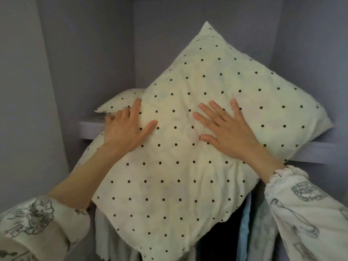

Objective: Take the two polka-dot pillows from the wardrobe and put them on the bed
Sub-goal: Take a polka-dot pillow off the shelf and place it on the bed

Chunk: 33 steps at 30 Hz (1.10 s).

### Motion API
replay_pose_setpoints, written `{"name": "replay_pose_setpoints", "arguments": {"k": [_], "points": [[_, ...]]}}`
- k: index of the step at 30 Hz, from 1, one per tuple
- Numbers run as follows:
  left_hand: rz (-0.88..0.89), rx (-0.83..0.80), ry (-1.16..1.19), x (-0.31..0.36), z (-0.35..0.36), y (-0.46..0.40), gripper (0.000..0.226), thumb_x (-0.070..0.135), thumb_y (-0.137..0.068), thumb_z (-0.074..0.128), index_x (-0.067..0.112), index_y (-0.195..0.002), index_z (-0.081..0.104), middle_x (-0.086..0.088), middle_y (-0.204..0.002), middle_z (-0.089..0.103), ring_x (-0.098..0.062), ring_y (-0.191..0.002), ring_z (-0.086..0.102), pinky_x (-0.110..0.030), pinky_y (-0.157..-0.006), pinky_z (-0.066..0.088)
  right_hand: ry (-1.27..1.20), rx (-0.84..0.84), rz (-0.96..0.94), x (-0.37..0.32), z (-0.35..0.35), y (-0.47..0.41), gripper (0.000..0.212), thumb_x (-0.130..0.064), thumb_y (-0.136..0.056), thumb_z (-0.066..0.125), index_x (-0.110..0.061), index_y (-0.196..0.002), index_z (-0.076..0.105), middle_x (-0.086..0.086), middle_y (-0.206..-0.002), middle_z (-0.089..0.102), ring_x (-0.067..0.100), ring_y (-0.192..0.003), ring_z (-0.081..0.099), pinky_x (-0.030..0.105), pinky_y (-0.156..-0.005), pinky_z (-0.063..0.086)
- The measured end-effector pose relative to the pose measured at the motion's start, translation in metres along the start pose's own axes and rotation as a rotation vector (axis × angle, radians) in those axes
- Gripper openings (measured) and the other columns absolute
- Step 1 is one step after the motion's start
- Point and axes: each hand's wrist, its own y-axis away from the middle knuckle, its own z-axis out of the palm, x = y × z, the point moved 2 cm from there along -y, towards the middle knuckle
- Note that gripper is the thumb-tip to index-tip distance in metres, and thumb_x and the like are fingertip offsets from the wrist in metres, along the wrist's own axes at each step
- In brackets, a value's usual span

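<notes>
1. Polka-dot pillows are being reached for inside the wardrobe: the front pillow is lying tilted across the shelf edge, its upper corner leaning against the back wall and its lower part hanging over the shelf front, above the hanging clothes.

2. A second pillow is being partly hidden behind and to the left of the front one; only a corner and a strip of it are being shown, so how it is lying on the shelf cannot be told.

3. The front pillow is being pressed by the right hand, laid flat with straight, spread fingers on its face; nothing is being clasped, and the palm is probably being used to keep the overhanging pillow from sliding off.

4. The left hand is being placed at the front pillow's left edge, thumb lying on the face and fingers reaching over the edge toward the second pillow; the fingers look mostly straight, so it is being read as open, with no firm grasp yet.

5. Neither pillow is being carried yet, and the bed is not being shown; the task is being judged as at its start, with a grasp from both sides likely needed for so soft and bulky a thing.
</notes>
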Motion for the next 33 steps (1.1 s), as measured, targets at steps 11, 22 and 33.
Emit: {"name": "replay_pose_setpoints", "arguments": {"k": [11, 22, 33], "points": [[-0.135, -0.115, 0.213, 0.025, 0.018, 0.074, 0.079, 0.068, -0.081, 0.037, 0.018, -0.139, 0.018, -0.014, -0.127, 0.046, -0.036, -0.112, 0.049, -0.048, -0.079, 0.045, -0.128, 0.081, 0.597, -0.008, 0.003, 0.024, 0.088, -0.070, -0.077, 0.041, -0.031, -0.147, 0.007, 0.002, -0.157, 0.005, 0.024, -0.143, -0.003, 0.056, -0.106, -0.014], [0.005, 0.099, 0.341, 0.068, 0.035, 0.006, 0.088, 0.073, -0.075, 0.041, 0.034, -0.144, 0.004, -0.008, -0.156, 0.007, -0.035, -0.141, 0.007, -0.068, -0.101, 0.024, -0.089, 0.106, 0.491, -0.002, 0.003, 0.046, 0.061, -0.057, -0.092, 0.024, -0.027, -0.145, 0.024, 0.005, -0.155, 0.017, 0.024, -0.143, 0.010, 0.058, -0.111, 0.003], [-0.069, -0.106, 0.608, 0.039, 0.041, -0.006, 0.109, 0.085, -0.058, 0.048, 0.046, -0.139, -0.013, -0.021, -0.152, 0.011, -0.039, -0.137, 0.018, -0.053, -0.108, 0.019, -0.971, 0.344, 1.074, -0.023, 0.031, 0.119, 0.079, -0.045, -0.081, 0.061, -0.058, -0.137, 0.006, -0.016, -0.150, 0.007, -0.021, -0.122, 0.008, 0.019, -0.102, 0.016]]}}
